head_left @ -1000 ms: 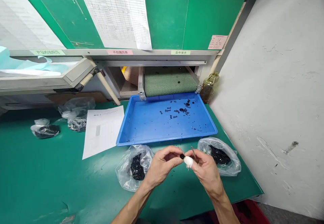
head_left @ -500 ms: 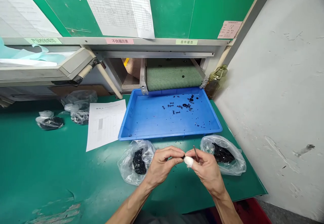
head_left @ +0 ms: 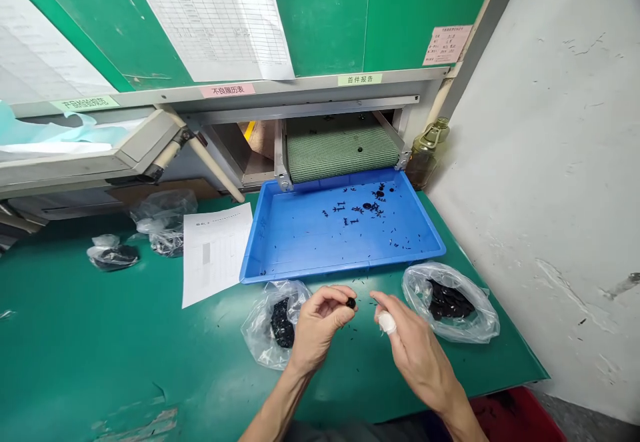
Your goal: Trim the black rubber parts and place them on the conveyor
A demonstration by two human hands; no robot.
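Between the thumb and fingertips of my left hand [head_left: 323,322] is a small round black part [head_left: 351,303], held above the green table. My right hand [head_left: 415,342] is a short way to its right, not touching the part. Its index finger reaches toward the left hand, and its thumb, wrapped in a white covering [head_left: 387,323], lies close under the fingers. Whatever is in that grip is hidden. An open clear bag of small black parts [head_left: 283,323] lies behind my left hand. Another open bag of flat black pieces [head_left: 451,300] is beyond my right hand.
A blue tray [head_left: 300,255] with scattered black bits and round parts sits below a green conveyor belt [head_left: 345,152]. Leftward lie a paper sheet [head_left: 219,255] and tied bags [head_left: 114,254]. A bottle [head_left: 429,155] stands by the wall; a red bin [head_left: 520,415] is below the table edge.
My hands have come apart; the round black part stays in my left hand. The thin metal tool that stuck up from my right hand is out of sight. The whole view has tilted slightly.
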